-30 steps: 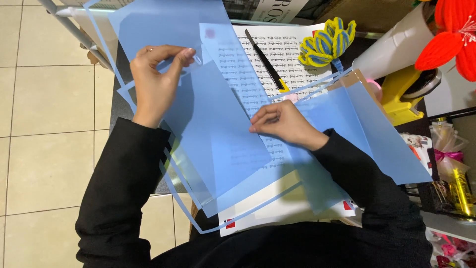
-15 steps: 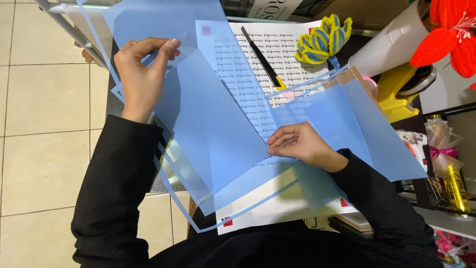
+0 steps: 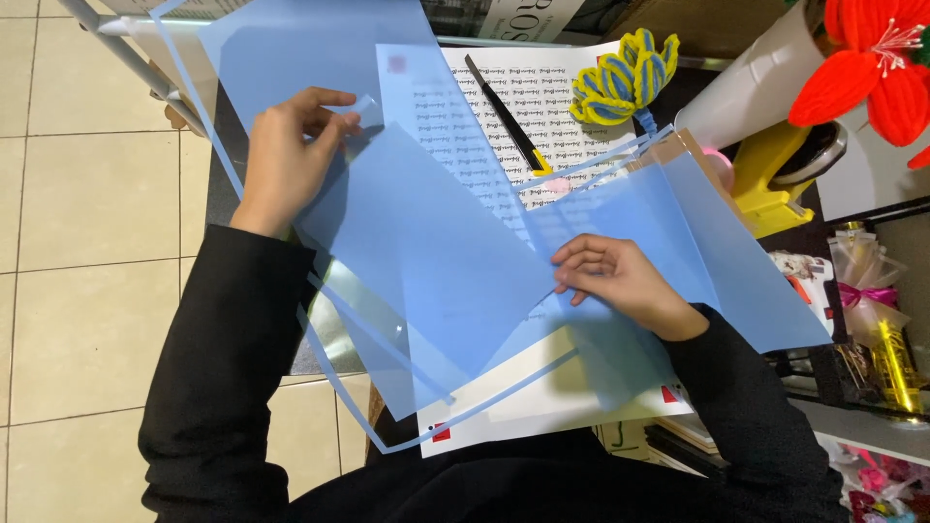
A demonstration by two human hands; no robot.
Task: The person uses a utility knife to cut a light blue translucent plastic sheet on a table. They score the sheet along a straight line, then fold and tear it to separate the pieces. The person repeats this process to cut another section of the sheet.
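Note:
A translucent blue film (image 3: 426, 261) is being lifted off a clear sheet (image 3: 349, 329) that lies over a printed label sheet (image 3: 504, 116). My left hand (image 3: 291, 160) pinches the film's upper corner between thumb and fingers. My right hand (image 3: 620, 281) rests lower right, fingertips on the film's peeled edge, pressing down on the sheet. More blue film (image 3: 727, 261) folds away to the right. Both arms wear black sleeves.
A black utility knife (image 3: 504, 111) lies on the label sheet. A yellow-and-blue yarn flower (image 3: 625, 77), a red yarn flower (image 3: 872, 68), a yellow tape dispenser (image 3: 785, 174) and a white paper roll (image 3: 746, 87) stand at right. Tiled floor (image 3: 87, 242) lies left.
My right hand has slid down and to the right along the sheet. My left hand kept its pinch on the film's corner, and more of the film has come away.

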